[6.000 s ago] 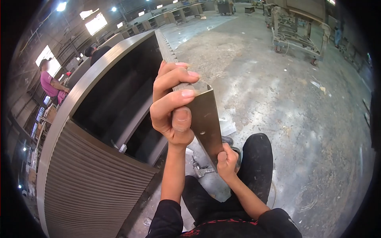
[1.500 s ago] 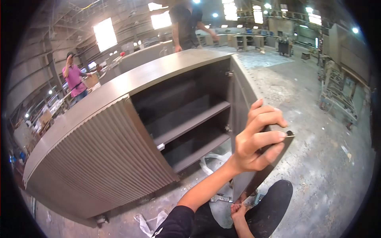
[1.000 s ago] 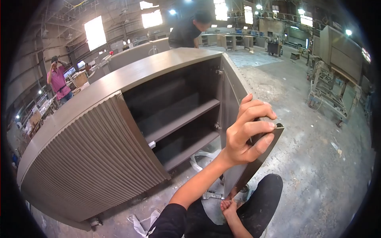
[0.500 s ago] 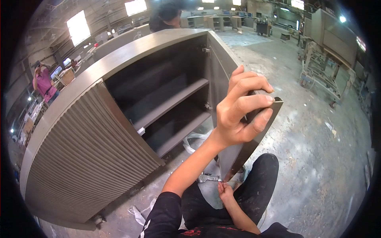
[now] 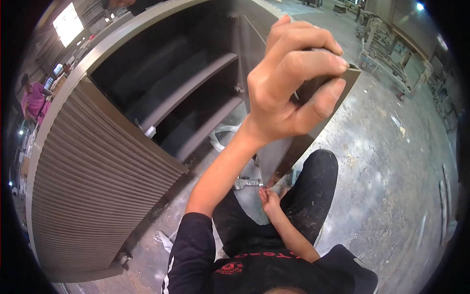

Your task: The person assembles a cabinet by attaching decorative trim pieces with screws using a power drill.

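Observation:
The open cabinet door [image 5: 306,132] stands swung out from a dark grey-brown cabinet [image 5: 161,14] with inner shelves. High on the door, my left hand [image 5: 293,83] is closed around its upper edge, the thumb on the near side and fingers over the top. Low down, my right hand [image 5: 270,198] has its fingers bent at the door's bottom corner, touching it from below. A silver metal tool [image 5: 247,183] lies just left of that corner, partly hidden by my left forearm and the door.
A ribbed front panel [image 5: 103,181] covers the cabinet's left part. White plastic strips [image 5: 223,134] lie on the floor by the cabinet. A wheeled metal rack [image 5: 391,54] stands at the right back. A person in pink [image 5: 35,102] is at far left; another person's head [image 5: 117,3] shows behind the cabinet.
My view has tilted downward, so the cabinet, door and both hands sit higher in the picture. Both hands keep their places on the door.

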Available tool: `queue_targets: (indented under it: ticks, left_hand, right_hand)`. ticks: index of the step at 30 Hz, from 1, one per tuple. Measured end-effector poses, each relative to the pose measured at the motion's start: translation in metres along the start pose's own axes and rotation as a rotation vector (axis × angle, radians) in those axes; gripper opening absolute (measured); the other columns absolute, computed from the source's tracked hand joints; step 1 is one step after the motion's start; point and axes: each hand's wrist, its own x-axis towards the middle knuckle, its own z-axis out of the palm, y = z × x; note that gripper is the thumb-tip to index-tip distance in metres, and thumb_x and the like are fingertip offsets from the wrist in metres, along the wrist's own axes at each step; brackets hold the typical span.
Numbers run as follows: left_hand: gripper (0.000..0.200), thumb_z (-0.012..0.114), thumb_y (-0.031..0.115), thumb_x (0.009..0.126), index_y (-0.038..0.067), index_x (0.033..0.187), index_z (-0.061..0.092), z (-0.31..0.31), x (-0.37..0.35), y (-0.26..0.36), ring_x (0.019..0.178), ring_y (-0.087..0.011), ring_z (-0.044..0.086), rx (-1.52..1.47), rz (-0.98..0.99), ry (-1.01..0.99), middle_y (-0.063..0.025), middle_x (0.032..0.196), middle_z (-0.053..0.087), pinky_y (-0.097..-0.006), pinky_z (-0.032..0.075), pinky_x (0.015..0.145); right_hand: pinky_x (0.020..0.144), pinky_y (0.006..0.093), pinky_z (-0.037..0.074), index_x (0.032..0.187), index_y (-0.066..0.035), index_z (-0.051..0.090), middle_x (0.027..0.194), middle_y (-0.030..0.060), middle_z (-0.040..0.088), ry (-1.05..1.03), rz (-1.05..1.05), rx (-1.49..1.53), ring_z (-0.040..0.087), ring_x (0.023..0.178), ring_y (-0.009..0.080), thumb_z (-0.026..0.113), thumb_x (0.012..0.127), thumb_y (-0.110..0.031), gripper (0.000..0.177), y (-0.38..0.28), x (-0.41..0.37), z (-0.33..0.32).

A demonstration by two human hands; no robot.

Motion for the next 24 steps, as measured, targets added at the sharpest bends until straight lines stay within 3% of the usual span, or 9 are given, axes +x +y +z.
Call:
queue_targets:
  ticks: [1,4,8,12,16,24]
  left_hand:
    - [0.028,0.066,0.006,0.079,0.003,0.105,0.056,0.000,-0.001,-0.001,0.082,-0.0225,0.060,-0.009,0.004,0.007,-0.0171,0.098,0.063,-0.0365,0.044,0.081]
    - [0.021,0.072,0.011,0.074,0.008,0.093,0.065,0.012,-0.003,0.008,0.083,-0.0239,0.061,-0.080,-0.151,0.160,-0.0085,0.090,0.066,-0.0423,0.040,0.095]
    - [0.026,0.068,0.008,0.079,0.004,0.103,0.058,0.001,0.000,0.000,0.084,-0.0228,0.060,0.007,0.001,0.013,-0.0157,0.097,0.064,-0.0374,0.044,0.083]
    - [0.022,0.070,0.011,0.076,0.007,0.096,0.063,0.002,0.001,0.008,0.088,-0.0256,0.061,0.041,-0.063,0.038,-0.0124,0.095,0.065,-0.0451,0.039,0.094]
    - [0.026,0.070,0.011,0.077,0.009,0.101,0.061,0.004,0.000,0.011,0.091,-0.0285,0.063,0.096,-0.056,0.003,-0.0145,0.097,0.067,-0.0492,0.041,0.095]
    - [0.026,0.069,0.011,0.076,0.012,0.101,0.061,0.005,-0.001,0.017,0.099,-0.0309,0.063,0.072,-0.136,0.004,-0.0127,0.101,0.067,-0.0531,0.033,0.105]
  right_hand:
    - [0.083,0.0346,0.056,0.110,0.002,0.051,0.106,0.0145,0.061,-0.007,0.000,0.001,0.066,0.103,0.0295,0.041,0.098,-0.002,0.015,0.000,-0.001,0.000]
    - [0.083,0.0361,0.056,0.108,0.005,0.050,0.106,0.0168,0.062,0.011,0.001,0.044,0.066,0.103,0.0307,0.043,0.099,-0.009,0.018,0.001,0.001,0.000]
    - [0.083,0.0383,0.056,0.107,0.006,0.049,0.107,0.0196,0.061,0.028,0.023,0.101,0.065,0.103,0.0325,0.041,0.102,-0.026,0.033,-0.009,-0.020,0.014]
    - [0.081,0.0375,0.056,0.108,0.005,0.048,0.107,0.0199,0.060,0.046,0.030,0.020,0.065,0.102,0.0319,0.042,0.101,-0.046,0.052,-0.012,-0.019,0.016]
    - [0.078,0.0350,0.055,0.109,0.006,0.047,0.108,0.0190,0.058,0.013,-0.034,-0.056,0.064,0.099,0.0307,0.048,0.098,-0.050,0.057,-0.009,-0.014,0.014]
    - [0.080,0.0353,0.054,0.112,0.007,0.044,0.108,0.0188,0.056,0.056,0.005,-0.025,0.063,0.103,0.0304,0.052,0.096,-0.050,0.060,-0.008,-0.001,0.009]
